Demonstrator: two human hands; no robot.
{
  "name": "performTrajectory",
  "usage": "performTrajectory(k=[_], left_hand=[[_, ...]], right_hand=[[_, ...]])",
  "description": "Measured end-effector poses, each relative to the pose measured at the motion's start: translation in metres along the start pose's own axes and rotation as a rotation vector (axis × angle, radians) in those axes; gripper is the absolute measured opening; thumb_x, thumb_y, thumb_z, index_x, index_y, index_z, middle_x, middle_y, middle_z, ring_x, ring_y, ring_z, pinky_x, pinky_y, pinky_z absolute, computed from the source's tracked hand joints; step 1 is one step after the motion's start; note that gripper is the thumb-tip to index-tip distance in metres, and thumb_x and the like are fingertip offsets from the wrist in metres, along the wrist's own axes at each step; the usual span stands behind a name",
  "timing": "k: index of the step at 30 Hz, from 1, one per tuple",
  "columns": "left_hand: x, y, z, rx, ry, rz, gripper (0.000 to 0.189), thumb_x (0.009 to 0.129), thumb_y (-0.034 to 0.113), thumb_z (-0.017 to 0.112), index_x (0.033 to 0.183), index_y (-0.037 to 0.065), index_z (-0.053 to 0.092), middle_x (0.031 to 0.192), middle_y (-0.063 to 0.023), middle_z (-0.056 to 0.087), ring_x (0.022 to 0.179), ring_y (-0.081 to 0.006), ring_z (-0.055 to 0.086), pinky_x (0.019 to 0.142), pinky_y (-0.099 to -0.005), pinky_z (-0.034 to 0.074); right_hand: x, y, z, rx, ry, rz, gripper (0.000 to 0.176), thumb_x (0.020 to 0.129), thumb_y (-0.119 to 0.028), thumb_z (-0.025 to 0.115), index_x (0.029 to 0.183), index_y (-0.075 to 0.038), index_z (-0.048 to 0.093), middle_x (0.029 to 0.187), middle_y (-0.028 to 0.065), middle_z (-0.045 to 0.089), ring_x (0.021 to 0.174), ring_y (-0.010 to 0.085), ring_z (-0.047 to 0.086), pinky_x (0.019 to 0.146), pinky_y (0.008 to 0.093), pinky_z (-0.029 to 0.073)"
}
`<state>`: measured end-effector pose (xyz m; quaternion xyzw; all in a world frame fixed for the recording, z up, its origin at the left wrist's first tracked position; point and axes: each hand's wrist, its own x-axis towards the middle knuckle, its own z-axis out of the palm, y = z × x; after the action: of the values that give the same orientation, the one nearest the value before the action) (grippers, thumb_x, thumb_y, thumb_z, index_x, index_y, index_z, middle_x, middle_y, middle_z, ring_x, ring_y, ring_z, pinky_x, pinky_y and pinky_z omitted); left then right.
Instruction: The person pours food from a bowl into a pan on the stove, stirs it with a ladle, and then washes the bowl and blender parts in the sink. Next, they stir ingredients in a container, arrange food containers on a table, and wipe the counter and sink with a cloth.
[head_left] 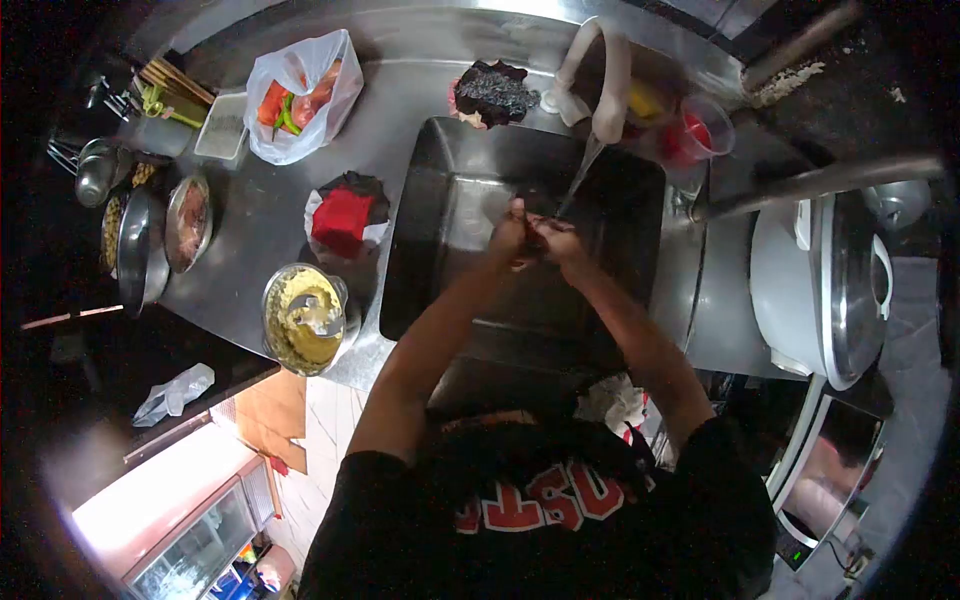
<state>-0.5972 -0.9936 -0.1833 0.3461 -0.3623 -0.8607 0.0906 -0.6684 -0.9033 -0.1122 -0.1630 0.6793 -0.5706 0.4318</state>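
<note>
Over the dark sink [470, 335], my left hand [510, 236] and my right hand [557, 241] are pressed together. Water runs from the white curved faucet [608, 90] in a thin stream [578, 185] beside my right hand. Both hands look closed, the left thumb pointing up. A small dark reddish patch shows between them; whether it is an object or shadow I cannot make out. Behind the sink lies a wet black cloth [493, 93]. Left of the sink is a folded red cloth [340, 222] on a dark and white wrapping.
A pot of yellowish mash [304, 318] stands near the counter's front edge. Farther back are a plastic bag of vegetables [305, 100] and a bowl of meat [189, 225]. To the right are a white lidded cooker [790, 280] and a clear cup [708, 128].
</note>
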Motion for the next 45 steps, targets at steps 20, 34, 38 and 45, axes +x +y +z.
performTrajectory(k=[20,34,38,45], left_hand=[[-0.067,0.026,-0.016,0.037,-0.076,-0.011,0.046,0.088,0.032,0.030,0.127,0.008,0.026,0.119,-0.0154,0.041,0.110,-0.0254,0.041,0.076,-0.0445,0.044],[-0.110,0.016,0.015,1.120,0.706,0.419,0.056,0.070,0.014,0.060,0.119,-0.001,0.035,0.123,-0.0232,0.029,0.110,-0.0404,0.032,0.092,-0.0425,0.031],[-0.119,0.011,0.015,0.773,0.581,0.432,0.047,0.071,0.011,0.056,0.115,0.002,0.041,0.121,-0.0169,0.034,0.104,-0.0362,0.037,0.086,-0.0429,0.035],[-0.174,0.043,0.019,1.580,0.431,0.845,0.038,0.068,0.013,0.053,0.106,0.010,0.050,0.106,-0.0125,0.046,0.100,-0.0291,0.044,0.083,-0.0419,0.038]], right_hand=[[0.009,0.043,-0.086,0.148,-0.139,0.282,0.049,0.077,-0.025,0.052,0.123,-0.015,0.037,0.121,0.0099,0.043,0.104,0.0274,0.046,0.073,0.0429,0.046],[0.034,0.012,-0.033,0.117,-0.218,-0.037,0.058,0.072,0.000,0.057,0.123,-0.017,0.034,0.116,0.0115,0.040,0.105,0.0271,0.042,0.088,0.0414,0.037],[0.012,-0.003,-0.034,0.068,-0.216,-0.102,0.051,0.075,-0.012,0.058,0.120,-0.010,0.033,0.103,0.0104,0.049,0.091,0.0250,0.052,0.070,0.0377,0.048],[-0.005,-0.021,-0.036,0.447,-0.202,0.267,0.042,0.079,-0.006,0.050,0.118,-0.013,0.037,0.112,0.0065,0.044,0.101,0.0243,0.046,0.076,0.0458,0.044]])
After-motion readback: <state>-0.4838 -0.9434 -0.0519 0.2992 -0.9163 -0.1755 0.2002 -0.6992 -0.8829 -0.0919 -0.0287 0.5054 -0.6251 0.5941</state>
